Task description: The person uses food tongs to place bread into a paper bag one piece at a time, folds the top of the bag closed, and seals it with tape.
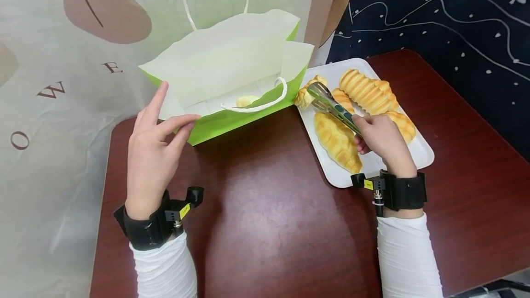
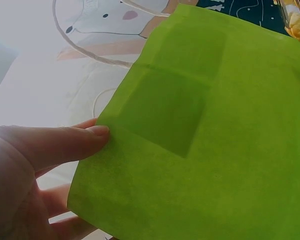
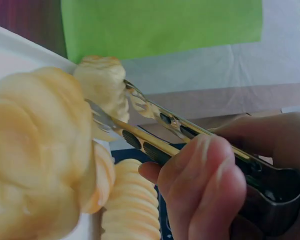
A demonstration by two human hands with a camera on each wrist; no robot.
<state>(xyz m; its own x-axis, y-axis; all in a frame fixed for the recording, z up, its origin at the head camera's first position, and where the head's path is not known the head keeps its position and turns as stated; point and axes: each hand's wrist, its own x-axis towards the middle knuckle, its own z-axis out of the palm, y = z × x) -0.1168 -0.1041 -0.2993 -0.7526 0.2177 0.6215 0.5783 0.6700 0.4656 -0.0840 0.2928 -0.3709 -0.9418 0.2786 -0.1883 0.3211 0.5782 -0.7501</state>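
— Doing what with the left hand [image 1: 152, 162]?
— Pinching the rim of the bag [image 1: 244, 125] between thumb and fingers, at the end nearest that hand.
— And with the right hand [image 1: 380, 140]?
— Gripping the tongs [image 1: 337, 109], stretched away toward the bag.
— Around anything?
— Around a roll [image 1: 303, 99] on the tray [image 1: 422, 153], with one tip at each side; can't tell whether squeezing.
— Anything closer to the right hand?
— Yes: just to its left, a loaf [image 1: 336, 144]; just beyond, a ridged bread [image 1: 364, 87].
— Inside the bag?
— Beyond and between both hands, a pale bread [image 1: 246, 100].
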